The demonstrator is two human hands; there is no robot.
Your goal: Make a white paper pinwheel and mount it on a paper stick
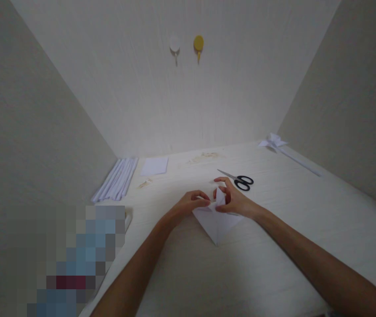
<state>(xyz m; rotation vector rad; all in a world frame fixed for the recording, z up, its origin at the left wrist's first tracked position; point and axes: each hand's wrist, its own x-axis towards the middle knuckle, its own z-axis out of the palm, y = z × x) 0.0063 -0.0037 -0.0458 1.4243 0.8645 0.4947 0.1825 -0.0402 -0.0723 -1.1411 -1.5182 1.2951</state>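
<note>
On the pale table [274, 246], a folded white paper [217, 229] lies with its point toward 6 o'clock, the hub for these directions. The left hand [193, 202] pinches its upper edge at 11 o'clock, thumb and forefinger nearly closed. The right hand [237, 201] has a standing flap [220, 197] between thumb and curled fingers, its forefinger lifted away. Black-handled scissors [236, 178] lie at 1 o'clock, near the right hand. Toward 10 o'clock are a white paper square [155, 166] and, farther left, a row of white paper sticks [117, 179]. Between 1 and 2 o'clock, a pointed paper shape [274, 141] sits at the end of another stick [302, 164]. Pixelation near 8 o'clock hides whatever is there, lettering included.
</note>
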